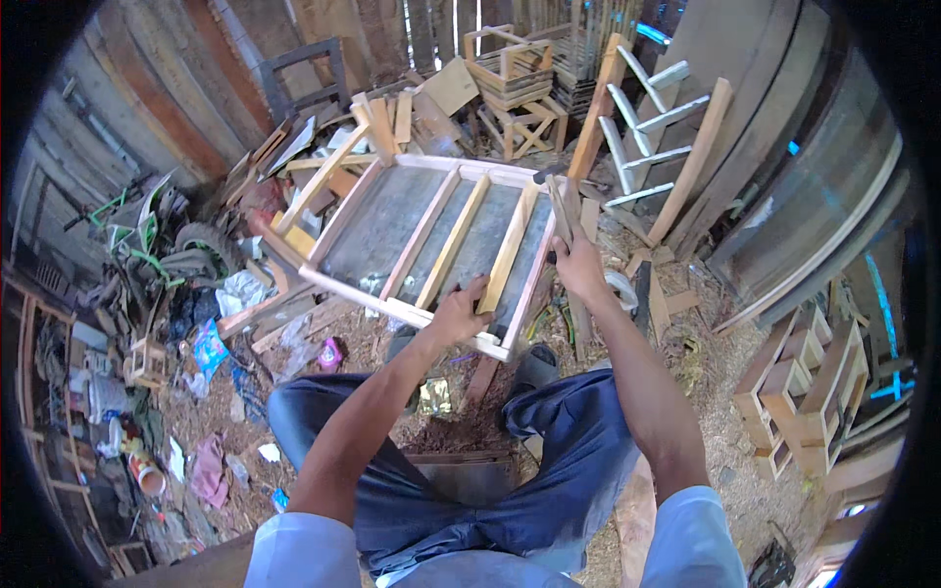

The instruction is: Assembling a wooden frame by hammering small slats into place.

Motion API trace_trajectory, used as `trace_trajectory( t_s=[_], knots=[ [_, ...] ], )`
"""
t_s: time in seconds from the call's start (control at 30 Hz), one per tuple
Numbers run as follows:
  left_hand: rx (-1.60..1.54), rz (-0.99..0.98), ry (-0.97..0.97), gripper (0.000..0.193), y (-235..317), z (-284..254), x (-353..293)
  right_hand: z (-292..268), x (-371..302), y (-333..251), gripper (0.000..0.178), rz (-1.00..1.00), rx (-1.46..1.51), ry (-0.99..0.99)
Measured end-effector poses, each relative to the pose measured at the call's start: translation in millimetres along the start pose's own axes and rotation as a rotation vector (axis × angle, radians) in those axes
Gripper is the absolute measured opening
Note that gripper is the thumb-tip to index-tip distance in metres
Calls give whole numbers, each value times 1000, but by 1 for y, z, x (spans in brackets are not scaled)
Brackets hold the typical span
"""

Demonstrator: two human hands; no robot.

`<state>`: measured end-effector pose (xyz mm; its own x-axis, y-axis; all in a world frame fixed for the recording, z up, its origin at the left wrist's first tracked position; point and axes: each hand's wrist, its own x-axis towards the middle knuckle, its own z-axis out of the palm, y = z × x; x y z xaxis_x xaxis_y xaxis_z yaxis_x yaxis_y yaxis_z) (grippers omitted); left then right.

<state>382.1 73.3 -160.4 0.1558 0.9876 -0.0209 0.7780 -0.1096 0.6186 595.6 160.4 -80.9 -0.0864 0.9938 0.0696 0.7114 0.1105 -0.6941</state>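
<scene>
A pale wooden frame (384, 306) with several cross slats lies on a dark grey panel or board (377, 230) in front of my knees. My left hand (459, 312) rests at the frame's near rail, its fingers curled over the near end of a yellowish slat (514, 250). In my right hand (578, 267) is a hammer (561, 208), gripped by its wooden handle. The dark hammer head sits above the frame's far right corner; whether it touches the wood I cannot tell.
A small ladder-like rack with white rungs (669, 116) leans at the right. Stacked wooden crates (510, 78) and scrap boards are at the back. A green and black motorbike (162, 230) stands left. Wooden shelving pieces (799, 387) lie right; litter and shavings cover the floor.
</scene>
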Motion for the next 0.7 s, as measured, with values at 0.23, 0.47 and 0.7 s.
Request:
trace_trajectory(
  t_s=[0.23, 0.47, 0.7],
  knots=[
    [-9, -187, 234, 53, 40, 9, 6, 37, 16, 2, 39, 65, -114, -93],
    [117, -233, 111, 47, 31, -4, 19, 77, 24, -17, 50, 215, 14, -176],
    [203, -132, -219, 52, 13, -26, 3, 94, 17, -39, 56, 263, -118, -135]
  ],
)
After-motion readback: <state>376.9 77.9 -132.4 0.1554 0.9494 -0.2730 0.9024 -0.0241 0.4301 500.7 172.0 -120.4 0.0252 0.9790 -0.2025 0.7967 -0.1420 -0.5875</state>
